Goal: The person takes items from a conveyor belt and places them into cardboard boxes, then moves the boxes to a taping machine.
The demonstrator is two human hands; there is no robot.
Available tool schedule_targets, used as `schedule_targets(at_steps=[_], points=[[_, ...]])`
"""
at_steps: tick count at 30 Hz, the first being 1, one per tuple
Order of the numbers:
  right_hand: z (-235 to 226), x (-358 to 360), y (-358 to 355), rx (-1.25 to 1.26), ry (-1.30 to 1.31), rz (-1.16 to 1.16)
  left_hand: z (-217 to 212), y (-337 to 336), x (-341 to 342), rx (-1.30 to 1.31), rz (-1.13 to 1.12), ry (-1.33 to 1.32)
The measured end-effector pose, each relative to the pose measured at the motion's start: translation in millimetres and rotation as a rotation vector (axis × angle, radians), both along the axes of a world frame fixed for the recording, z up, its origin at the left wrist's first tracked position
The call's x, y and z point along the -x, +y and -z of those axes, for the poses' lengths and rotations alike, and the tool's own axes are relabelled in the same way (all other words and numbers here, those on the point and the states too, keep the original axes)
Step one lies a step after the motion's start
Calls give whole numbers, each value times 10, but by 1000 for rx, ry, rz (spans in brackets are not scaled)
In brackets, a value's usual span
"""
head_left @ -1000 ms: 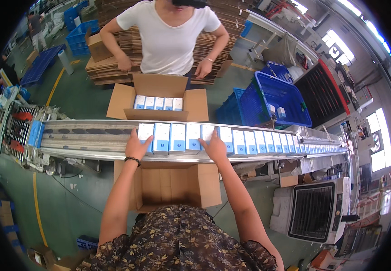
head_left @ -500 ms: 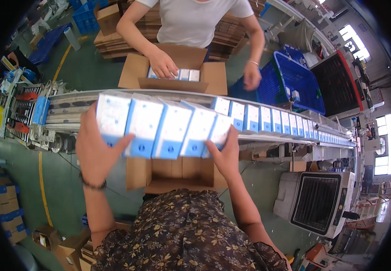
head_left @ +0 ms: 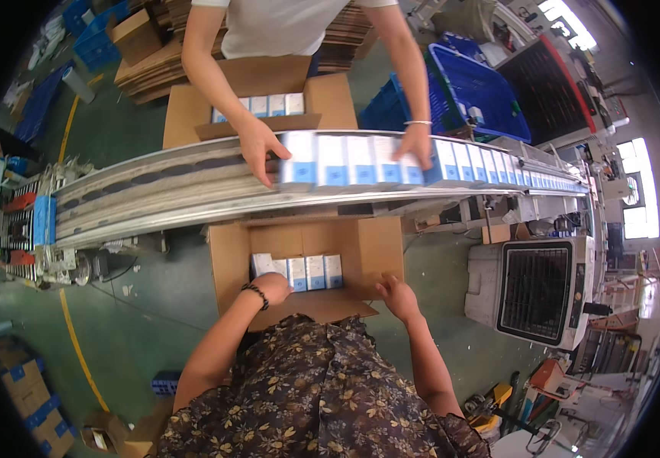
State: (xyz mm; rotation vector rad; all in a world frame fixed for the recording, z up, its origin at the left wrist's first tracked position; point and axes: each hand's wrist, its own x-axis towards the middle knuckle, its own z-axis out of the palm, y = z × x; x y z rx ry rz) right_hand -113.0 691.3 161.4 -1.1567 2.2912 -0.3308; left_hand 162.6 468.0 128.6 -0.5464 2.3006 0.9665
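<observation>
An open cardboard carton (head_left: 381,252) stands in front of me. In its near left part is a row of small white-and-blue boxes (head_left: 315,272); the leftmost leans. My left hand (head_left: 273,288), with a dark beaded bracelet at its wrist, is closed against the boxes at the left end of the row. Its fingertips are hidden beneath it. At the carton's near right corner is my right hand (head_left: 397,296), fingers curled, with nothing visible in them. Whether it touches the cardboard I cannot tell.
A conveyor (head_left: 193,179) crosses beyond the carton, with a long row of white-and-blue boxes (head_left: 490,164) on its right part. A co-worker's two hands (head_left: 257,149) hold the row's near end. Behind stand their carton (head_left: 334,103) and a blue crate (head_left: 521,118). A grey cooler (head_left: 490,282) is at right.
The row of boxes I held up between both hands is now down in the carton, and my hands have come lower and nearer. The co-worker's hands moved from their carton to the conveyor boxes.
</observation>
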Motion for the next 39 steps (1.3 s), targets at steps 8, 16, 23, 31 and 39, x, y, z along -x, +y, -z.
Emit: schedule_targets(at_steps=[8, 16, 23, 31, 39], points=[[-153, -371, 77, 35, -180, -33, 1768, -49, -220, 110, -130, -383], [-418, -423, 237, 49, -138, -178, 2025, 71, -309, -71, 287, -341], [-3701, -260, -387, 1029, 26, -288, 2126, -112, -468, 43, 286, -337], [-4776, -1032, -300, 1531, -498, -140, 1514, -203, -271, 72, 121, -138], [-5168, -1479, -248, 1404, -783, 158, 843, -66, -79, -75, -69, -74]])
